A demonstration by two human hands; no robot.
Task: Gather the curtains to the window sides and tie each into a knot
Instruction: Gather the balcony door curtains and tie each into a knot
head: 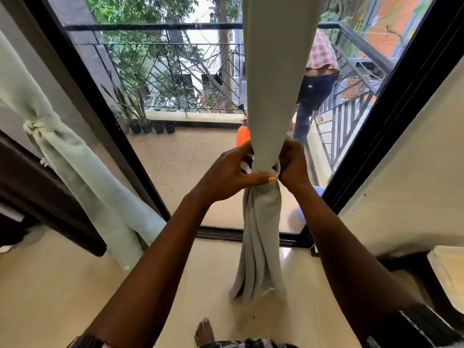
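Pale green fabric curtain (pixel 75 156) left of black-framed window (pixel 100 106) is tied; grey fabric curtain's (pixel 271 96) unfinished knot is gripped by left hand (pixel 233 172) and right hand (pixel 292 162).

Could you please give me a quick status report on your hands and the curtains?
Left hand and right hand grip the grey curtain at its knot. Side curtain already tied back. Nothing blocking the hands.

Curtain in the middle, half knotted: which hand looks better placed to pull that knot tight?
Probably the left hand: its thumb lies across the front of the knot on the curtain and its fingers reach behind. The right hand grips only the knot's right side and can steady it.
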